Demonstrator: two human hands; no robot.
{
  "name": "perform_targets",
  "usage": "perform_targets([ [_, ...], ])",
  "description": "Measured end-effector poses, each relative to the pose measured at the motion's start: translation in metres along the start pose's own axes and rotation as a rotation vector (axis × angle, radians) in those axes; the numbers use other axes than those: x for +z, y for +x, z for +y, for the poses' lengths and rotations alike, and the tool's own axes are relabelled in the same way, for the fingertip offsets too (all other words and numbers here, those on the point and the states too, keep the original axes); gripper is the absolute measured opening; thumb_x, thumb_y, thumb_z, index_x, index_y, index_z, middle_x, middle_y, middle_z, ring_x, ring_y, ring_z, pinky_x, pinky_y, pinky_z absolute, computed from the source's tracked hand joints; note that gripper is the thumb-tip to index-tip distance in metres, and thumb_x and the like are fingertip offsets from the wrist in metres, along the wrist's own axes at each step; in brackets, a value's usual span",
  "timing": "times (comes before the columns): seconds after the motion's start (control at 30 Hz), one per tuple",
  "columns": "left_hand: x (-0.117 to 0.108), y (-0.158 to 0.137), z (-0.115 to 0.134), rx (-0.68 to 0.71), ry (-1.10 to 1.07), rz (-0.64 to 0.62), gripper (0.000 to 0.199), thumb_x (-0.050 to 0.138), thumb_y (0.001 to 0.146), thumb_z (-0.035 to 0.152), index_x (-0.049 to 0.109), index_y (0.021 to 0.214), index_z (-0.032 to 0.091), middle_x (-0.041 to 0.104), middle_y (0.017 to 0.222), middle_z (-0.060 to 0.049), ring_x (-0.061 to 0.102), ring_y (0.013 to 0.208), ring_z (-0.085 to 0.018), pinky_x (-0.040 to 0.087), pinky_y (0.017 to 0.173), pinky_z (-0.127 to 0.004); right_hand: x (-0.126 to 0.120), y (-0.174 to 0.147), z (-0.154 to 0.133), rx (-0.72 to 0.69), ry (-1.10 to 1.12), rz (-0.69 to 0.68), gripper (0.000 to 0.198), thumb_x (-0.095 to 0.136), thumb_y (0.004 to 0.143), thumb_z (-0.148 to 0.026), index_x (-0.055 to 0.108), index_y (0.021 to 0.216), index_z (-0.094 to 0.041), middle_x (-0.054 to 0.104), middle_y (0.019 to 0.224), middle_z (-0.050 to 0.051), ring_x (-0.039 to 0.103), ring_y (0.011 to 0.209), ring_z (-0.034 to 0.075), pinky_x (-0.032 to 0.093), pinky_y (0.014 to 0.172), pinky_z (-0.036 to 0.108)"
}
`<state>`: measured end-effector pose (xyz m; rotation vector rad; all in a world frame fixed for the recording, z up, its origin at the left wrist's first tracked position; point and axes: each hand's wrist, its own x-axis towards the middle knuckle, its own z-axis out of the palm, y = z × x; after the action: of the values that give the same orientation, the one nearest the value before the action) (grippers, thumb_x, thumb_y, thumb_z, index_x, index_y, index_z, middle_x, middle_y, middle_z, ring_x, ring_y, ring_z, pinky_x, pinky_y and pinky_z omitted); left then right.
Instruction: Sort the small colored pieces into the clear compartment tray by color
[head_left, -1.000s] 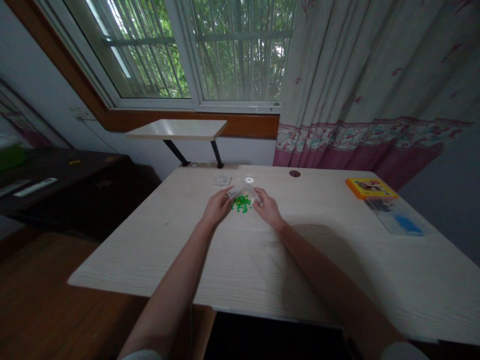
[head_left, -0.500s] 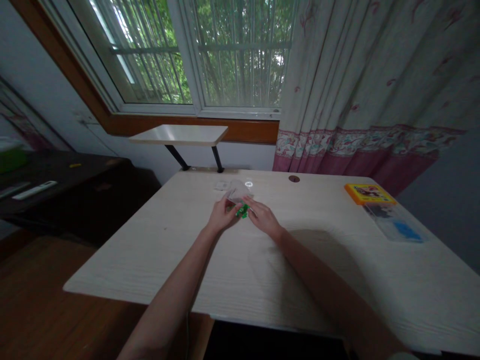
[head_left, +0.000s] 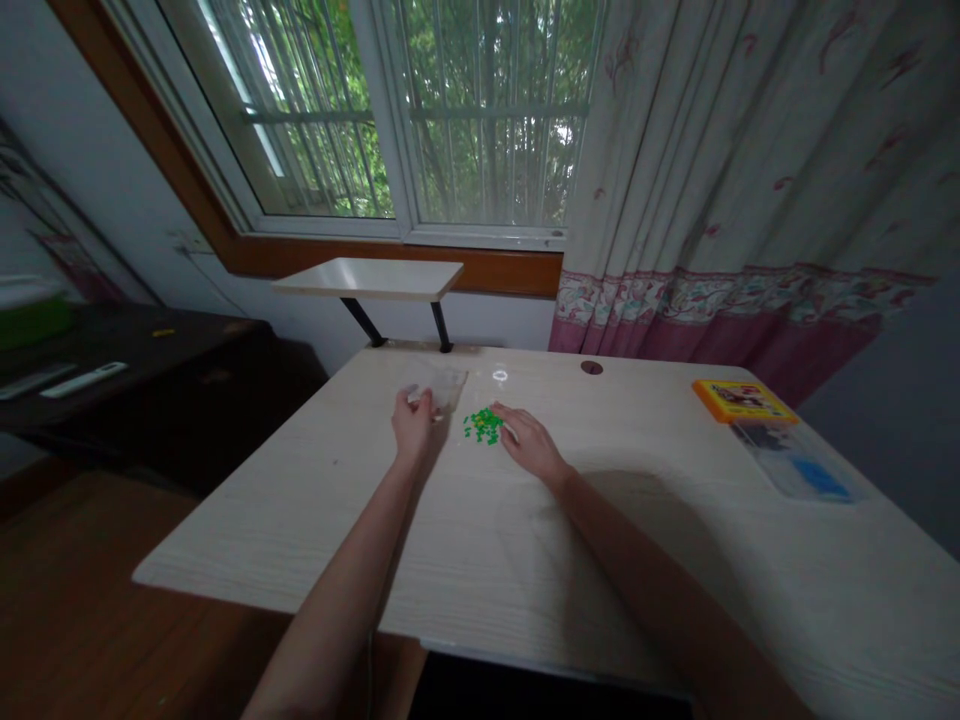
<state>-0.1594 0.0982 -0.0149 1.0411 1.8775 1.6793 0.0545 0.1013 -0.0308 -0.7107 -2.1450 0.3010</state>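
Note:
A loose pile of small green pieces (head_left: 484, 427), with a little yellow among them, lies spread on the pale wooden desk (head_left: 315, 520). To the left of the pile, my left hand (head_left: 412, 425) is closed on a clear plastic bag (head_left: 448, 382), which sticks out beyond the fingers. My right hand (head_left: 531, 442) rests at the right edge of the pile, fingers stretched out and its fingertips beside or touching the nearest pieces. The pieces are too small for their exact kind to show.
On the desk's right side sit a yellow-orange box (head_left: 742, 400) and a clear case (head_left: 795, 462) with something blue inside. A small raised shelf (head_left: 375, 277) stands at the back left, and a round cable-hole cover (head_left: 592, 368) lies near the back edge.
My left hand has moved left with the plastic bag, away from my right hand. The green pieces, bunched between the hands before, now lie spread on the desk. My right hand has barely moved.

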Motion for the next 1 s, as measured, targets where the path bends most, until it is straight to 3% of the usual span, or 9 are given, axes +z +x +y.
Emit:
perform_targets([
  [0.1, -0.006, 0.004, -0.002, 0.008, 0.138, 0.082, 0.047, 0.055, 0.073, 0.040, 0.043, 0.112, 0.016, 0.056, 0.063, 0.001, 0.057, 0.053, -0.012, 0.047, 0.054, -0.025, -0.001, 0.000, 0.000, 0.027, 0.004, 0.000, 0.045, 0.041, 0.080, -0.009, 0.047, 0.123, -0.020, 0.054, 0.122, 0.006, 0.049, 0.112, 0.014, 0.040, 0.097, 0.033],
  [0.23, -0.011, 0.007, -0.002, 0.015, 0.218, 0.116, 0.068, 0.057, 0.072, 0.034, 0.024, 0.127, 0.014, 0.056, 0.071, 0.000, 0.057, 0.054, -0.013, 0.049, 0.061, -0.030, 0.001, -0.001, 0.001, 0.053, 0.012, 0.012, 0.045, 0.041, 0.079, -0.009, 0.049, 0.122, -0.020, 0.055, 0.121, 0.006, 0.050, 0.111, 0.014, 0.039, 0.098, 0.032],
  [0.33, -0.014, 0.009, -0.001, 0.011, 0.361, 0.103, 0.058, 0.058, 0.070, 0.031, 0.035, 0.120, 0.012, 0.055, 0.091, -0.009, 0.059, 0.075, -0.018, 0.048, 0.072, -0.034, -0.001, -0.001, 0.004, 0.088, 0.012, 0.004, 0.043, 0.043, 0.078, -0.009, 0.051, 0.119, -0.019, 0.055, 0.121, 0.006, 0.049, 0.112, 0.015, 0.039, 0.098, 0.034],
  [0.43, -0.016, 0.006, 0.001, 0.043, 0.566, 0.109, 0.055, 0.058, 0.070, 0.038, 0.042, 0.116, 0.012, 0.040, 0.116, -0.016, 0.056, 0.093, -0.023, 0.046, 0.080, -0.037, -0.017, -0.002, 0.006, 0.146, 0.019, -0.069, 0.038, 0.046, 0.077, -0.012, 0.056, 0.113, -0.019, 0.059, 0.115, 0.006, 0.054, 0.106, 0.016, 0.041, 0.095, 0.035],
  [0.5, -0.017, 0.002, 0.003, 0.121, 0.695, 0.125, 0.058, 0.056, 0.071, 0.044, 0.042, 0.119, 0.015, 0.034, 0.122, -0.016, 0.053, 0.099, -0.025, 0.045, 0.081, -0.038, -0.040, -0.007, 0.009, 0.185, 0.008, -0.133, 0.033, 0.047, 0.077, -0.016, 0.059, 0.108, -0.019, 0.062, 0.109, 0.006, 0.057, 0.101, 0.017, 0.043, 0.092, 0.036],
  [0.67, -0.016, -0.006, 0.009, 0.306, 0.886, -0.036, 0.039, 0.050, 0.075, 0.044, 0.058, 0.104, 0.019, 0.047, 0.108, -0.013, 0.049, 0.103, -0.028, 0.042, 0.084, -0.038, -0.132, -0.047, 0.022, 0.269, -0.190, -0.197, 0.029, 0.048, 0.079, -0.026, 0.061, 0.103, -0.020, 0.063, 0.108, 0.007, 0.057, 0.102, 0.020, 0.043, 0.091, 0.039],
  [0.87, -0.006, -0.010, 0.006, 0.402, 0.964, -0.049, 0.041, 0.043, 0.079, 0.042, 0.058, 0.108, 0.017, 0.049, 0.109, -0.015, 0.049, 0.099, -0.030, 0.042, 0.078, -0.039, -0.247, -0.141, 0.048, 0.500, -0.473, -0.141, 0.039, 0.044, 0.080, -0.038, 0.057, 0.110, -0.016, 0.060, 0.111, 0.013, 0.056, 0.102, 0.026, 0.044, 0.089, 0.042],
  [1.0, -0.001, -0.009, 0.003, 0.433, 0.952, -0.038, 0.041, 0.043, 0.080, 0.041, 0.057, 0.108, 0.015, 0.049, 0.109, -0.015, 0.049, 0.097, -0.030, 0.043, 0.076, -0.039, -0.296, -0.209, 0.070, 0.619, -0.757, -0.086, 0.048, 0.044, 0.079, -0.039, 0.051, 0.118, -0.012, 0.052, 0.117, 0.026, 0.050, 0.110, 0.032, 0.039, 0.092, 0.043],
])
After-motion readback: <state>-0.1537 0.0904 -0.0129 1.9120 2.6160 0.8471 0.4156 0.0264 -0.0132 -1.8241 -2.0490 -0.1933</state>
